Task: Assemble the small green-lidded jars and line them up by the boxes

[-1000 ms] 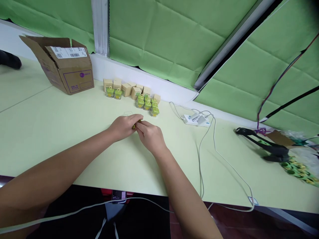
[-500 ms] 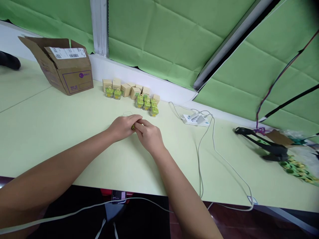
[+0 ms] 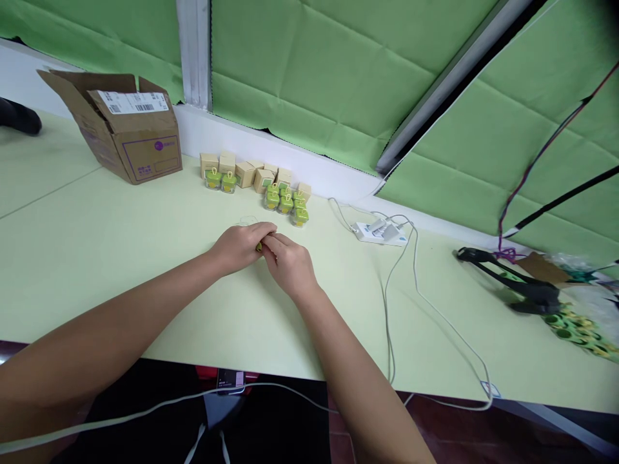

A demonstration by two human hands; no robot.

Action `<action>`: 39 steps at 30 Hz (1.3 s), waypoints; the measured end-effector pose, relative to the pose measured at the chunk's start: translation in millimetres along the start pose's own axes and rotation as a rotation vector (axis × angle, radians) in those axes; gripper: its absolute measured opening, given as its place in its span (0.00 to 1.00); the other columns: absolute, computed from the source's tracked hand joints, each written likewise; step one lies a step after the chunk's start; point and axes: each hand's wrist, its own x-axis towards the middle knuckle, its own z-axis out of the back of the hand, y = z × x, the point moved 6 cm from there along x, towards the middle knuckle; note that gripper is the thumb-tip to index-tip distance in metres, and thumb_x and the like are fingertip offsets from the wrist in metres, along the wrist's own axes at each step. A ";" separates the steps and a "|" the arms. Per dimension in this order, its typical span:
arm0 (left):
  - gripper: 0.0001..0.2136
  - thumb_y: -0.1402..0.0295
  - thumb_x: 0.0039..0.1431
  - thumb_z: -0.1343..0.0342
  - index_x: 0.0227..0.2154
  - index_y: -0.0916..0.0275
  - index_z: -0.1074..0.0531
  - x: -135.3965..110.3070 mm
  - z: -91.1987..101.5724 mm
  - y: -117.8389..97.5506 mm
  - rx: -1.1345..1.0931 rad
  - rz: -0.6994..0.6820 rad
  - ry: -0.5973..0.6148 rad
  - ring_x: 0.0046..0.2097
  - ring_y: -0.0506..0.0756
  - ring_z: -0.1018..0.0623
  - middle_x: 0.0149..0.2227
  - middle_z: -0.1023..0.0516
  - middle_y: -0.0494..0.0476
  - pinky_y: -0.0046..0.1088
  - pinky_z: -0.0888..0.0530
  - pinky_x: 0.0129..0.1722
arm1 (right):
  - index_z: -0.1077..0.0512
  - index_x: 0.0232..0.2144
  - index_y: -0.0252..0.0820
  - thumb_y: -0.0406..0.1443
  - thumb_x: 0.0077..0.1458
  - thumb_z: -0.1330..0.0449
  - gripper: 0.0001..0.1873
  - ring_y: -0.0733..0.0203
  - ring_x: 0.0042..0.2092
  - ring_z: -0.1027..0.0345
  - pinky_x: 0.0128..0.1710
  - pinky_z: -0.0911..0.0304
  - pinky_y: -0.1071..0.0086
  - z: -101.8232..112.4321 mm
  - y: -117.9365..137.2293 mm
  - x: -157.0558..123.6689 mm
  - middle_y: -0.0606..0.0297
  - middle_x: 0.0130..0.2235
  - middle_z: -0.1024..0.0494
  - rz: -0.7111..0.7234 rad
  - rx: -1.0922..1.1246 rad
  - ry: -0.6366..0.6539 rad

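Note:
My left hand (image 3: 239, 248) and my right hand (image 3: 290, 263) meet over the middle of the table, fingers curled together. Between them a sliver of a small yellow-green object (image 3: 259, 247) shows; the rest is covered by my fingers, so its kind is hidden. A thin, pale loop of string or wire (image 3: 249, 220) lies on the table just beyond my left hand. Farther back stand several small clear jars with green lids and loops on top (image 3: 285, 204), two of them (image 3: 228, 182) apart on the left. Behind these are several small tan cardboard boxes (image 3: 245, 174).
An open cardboard carton (image 3: 149, 154) stands at the back left. To the right lie a white power strip (image 3: 380, 233) with plugs, a long white cable (image 3: 435, 309), a black stand-like object (image 3: 512, 280) and a heap of green and yellow pieces (image 3: 578, 328). A phone (image 3: 231, 380) rests below the table edge.
Both hands stay together in nearly the same place. The right hand's fingers have shifted very slightly against the left; nothing on the table has moved.

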 end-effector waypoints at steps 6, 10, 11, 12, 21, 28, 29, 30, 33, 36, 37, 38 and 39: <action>0.19 0.75 0.58 0.48 0.52 0.57 0.29 -0.2 -2.0 2.2 0.005 -0.011 -0.009 0.46 0.56 0.17 0.52 0.18 0.54 0.30 0.24 0.37 | 0.19 0.46 0.51 0.32 0.70 0.50 0.19 0.62 0.42 0.24 0.32 0.38 0.71 -1.9 -1.9 -1.3 0.69 0.52 0.17 0.008 -0.007 0.002; 0.15 0.75 0.58 0.48 0.48 0.57 0.29 1.0 -2.0 -0.4 -0.025 -0.016 0.006 0.42 0.55 0.17 0.49 0.17 0.54 0.29 0.27 0.34 | 0.19 0.46 0.53 0.32 0.69 0.49 0.19 0.62 0.39 0.26 0.30 0.42 0.70 -0.1 -1.8 -1.3 0.70 0.53 0.18 -0.012 -0.081 -0.007; 0.14 0.75 0.58 0.48 0.47 0.57 0.29 1.3 -1.9 -1.3 -0.037 -0.015 0.012 0.41 0.54 0.18 0.48 0.17 0.53 0.28 0.28 0.33 | 0.19 0.45 0.53 0.32 0.69 0.49 0.19 0.62 0.38 0.26 0.29 0.43 0.69 0.6 -1.3 -1.1 0.70 0.52 0.17 -0.012 -0.094 -0.014; 0.14 0.75 0.59 0.48 0.47 0.57 0.29 1.5 -1.6 -2.1 -0.049 -0.013 0.018 0.40 0.54 0.18 0.47 0.17 0.53 0.28 0.28 0.33 | 0.19 0.44 0.52 0.31 0.69 0.49 0.19 0.62 0.37 0.27 0.29 0.44 0.69 1.3 -0.8 -1.0 0.69 0.51 0.17 -0.010 -0.101 -0.020; 0.14 0.74 0.59 0.47 0.46 0.56 0.29 2.2 -0.9 -1.1 -0.101 0.017 0.066 0.40 0.55 0.19 0.45 0.17 0.51 0.29 0.28 0.33 | 0.19 0.41 0.51 0.30 0.67 0.49 0.18 0.63 0.34 0.29 0.27 0.47 0.70 3.6 0.0 -0.1 0.68 0.49 0.17 0.045 -0.104 0.000; 0.12 0.73 0.58 0.47 0.45 0.57 0.28 3.1 -0.2 -2.5 -0.109 0.004 0.065 0.38 0.54 0.19 0.44 0.17 0.51 0.29 0.29 0.32 | 0.18 0.43 0.52 0.28 0.66 0.48 0.20 0.61 0.39 0.26 0.29 0.43 0.69 3.8 -2.0 0.1 0.68 0.49 0.16 0.049 -0.141 -0.006; 0.13 0.74 0.58 0.47 0.45 0.57 0.28 3.4 0.7 -3.0 -0.118 0.006 0.064 0.38 0.54 0.19 0.43 0.17 0.51 0.28 0.29 0.33 | 0.18 0.43 0.53 0.29 0.66 0.48 0.19 0.60 0.40 0.26 0.29 0.42 0.69 3.8 -2.0 0.0 0.68 0.50 0.16 0.049 -0.136 -0.013; 0.13 0.74 0.58 0.47 0.45 0.57 0.28 3.7 1.6 -3.7 -0.127 0.007 0.063 0.39 0.54 0.20 0.43 0.17 0.51 0.28 0.29 0.33 | 0.18 0.43 0.53 0.30 0.67 0.47 0.19 0.61 0.41 0.26 0.30 0.42 0.69 3.6 -1.9 0.0 0.69 0.50 0.16 0.049 -0.131 -0.020; 0.12 0.74 0.57 0.47 0.44 0.57 0.28 4.4 4.7 -5.4 -0.141 0.016 0.060 0.38 0.54 0.20 0.42 0.17 0.50 0.29 0.28 0.34 | 0.17 0.42 0.53 0.32 0.68 0.47 0.18 0.60 0.42 0.26 0.30 0.41 0.69 3.6 -2.0 0.1 0.68 0.50 0.17 0.044 -0.119 -0.057; 0.13 0.75 0.57 0.48 0.44 0.57 0.28 4.2 5.4 -5.0 -0.144 0.021 0.057 0.39 0.54 0.20 0.43 0.17 0.50 0.29 0.28 0.35 | 0.17 0.41 0.53 0.33 0.68 0.46 0.18 0.61 0.43 0.25 0.32 0.39 0.69 2.8 -2.2 0.2 0.66 0.50 0.17 0.035 -0.089 -0.082; 0.14 0.75 0.57 0.48 0.44 0.57 0.27 3.8 4.6 -4.4 -0.145 0.021 0.059 0.39 0.54 0.19 0.43 0.17 0.51 0.29 0.28 0.35 | 0.17 0.41 0.53 0.33 0.68 0.46 0.18 0.61 0.43 0.25 0.33 0.38 0.70 2.1 -2.3 0.3 0.67 0.50 0.16 0.032 -0.078 -0.079; 0.14 0.75 0.57 0.48 0.45 0.56 0.27 3.5 3.6 -3.4 -0.144 0.020 0.062 0.40 0.54 0.19 0.43 0.17 0.51 0.29 0.28 0.34 | 0.17 0.41 0.54 0.32 0.68 0.46 0.18 0.61 0.43 0.25 0.33 0.38 0.70 1.2 -2.4 0.3 0.68 0.50 0.16 0.027 -0.072 -0.072; 0.14 0.75 0.57 0.48 0.45 0.56 0.27 3.1 2.5 -2.3 -0.140 0.019 0.063 0.40 0.54 0.19 0.43 0.17 0.51 0.29 0.28 0.34 | 0.17 0.41 0.54 0.32 0.68 0.46 0.18 0.61 0.43 0.24 0.34 0.38 0.70 0.5 -2.6 0.3 0.69 0.49 0.16 0.023 -0.070 -0.063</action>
